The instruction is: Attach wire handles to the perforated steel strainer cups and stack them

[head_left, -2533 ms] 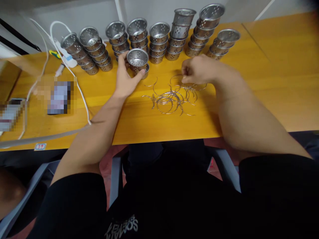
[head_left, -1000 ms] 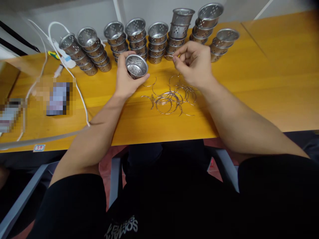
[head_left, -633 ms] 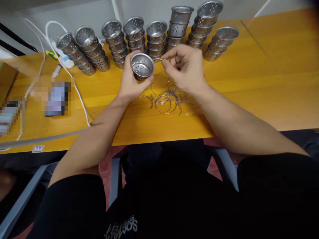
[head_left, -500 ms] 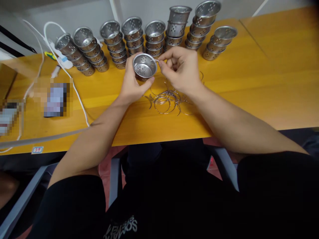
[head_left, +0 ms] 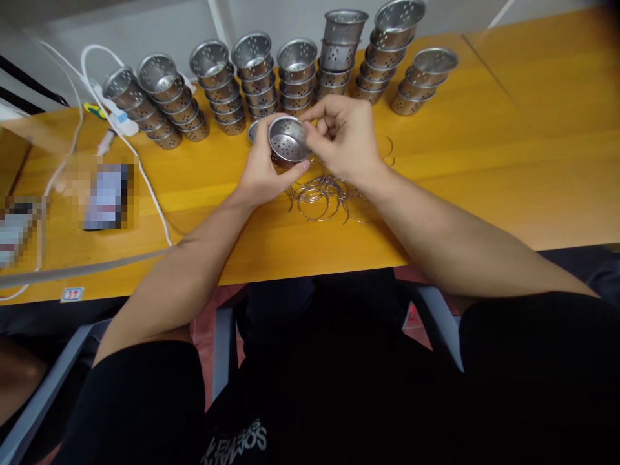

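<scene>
Steel cup (head_left: 289,143) | sat in left hand's (head_left: 264,169) curled grip, mouth tipped toward surface's (head_left: 484,161) front edge | right hand (head_left: 343,139) bunched at its right rim, hold could not be told | wires (head_left: 322,187) lay nearer front edge

Soft light glints on your cup (head_left: 289,146); the desk (head_left: 489,168) carries pale glare, your shirt (head_left: 339,387) looks nearly black, the phone (head_left: 106,197) pixelated.
</scene>
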A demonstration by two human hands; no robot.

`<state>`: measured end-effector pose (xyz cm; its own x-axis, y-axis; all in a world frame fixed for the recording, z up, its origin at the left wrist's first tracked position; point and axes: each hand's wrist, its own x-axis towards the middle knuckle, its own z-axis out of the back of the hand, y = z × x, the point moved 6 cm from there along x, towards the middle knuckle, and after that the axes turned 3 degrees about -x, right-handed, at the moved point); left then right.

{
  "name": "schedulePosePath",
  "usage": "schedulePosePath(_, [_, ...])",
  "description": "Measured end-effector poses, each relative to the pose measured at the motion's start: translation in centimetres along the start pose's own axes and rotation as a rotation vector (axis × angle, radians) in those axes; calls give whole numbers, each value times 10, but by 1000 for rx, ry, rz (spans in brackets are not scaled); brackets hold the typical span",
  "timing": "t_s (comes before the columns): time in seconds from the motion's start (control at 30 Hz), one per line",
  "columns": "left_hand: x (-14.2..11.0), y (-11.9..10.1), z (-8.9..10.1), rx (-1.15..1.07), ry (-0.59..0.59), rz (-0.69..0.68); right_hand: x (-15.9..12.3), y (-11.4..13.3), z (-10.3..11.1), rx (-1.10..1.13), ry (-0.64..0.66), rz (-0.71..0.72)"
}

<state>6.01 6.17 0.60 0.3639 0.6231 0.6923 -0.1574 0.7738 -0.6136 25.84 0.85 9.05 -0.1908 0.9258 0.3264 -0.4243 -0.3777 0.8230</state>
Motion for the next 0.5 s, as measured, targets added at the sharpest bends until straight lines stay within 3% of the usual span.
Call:
schedulePosePath(0.17, [1, -6, 0, -41, 16, 66, 0, -2, 0, -28, 3, -58])
schedulePosePath(0.33, [-1, 4, -1, -66, 21, 9, 2, -3, -1, -57, -25, -1])
schedulePosePath(0.5, [-1, 7, -1, -49, 13, 46, 2, 2, -3, -60, -37, 51])
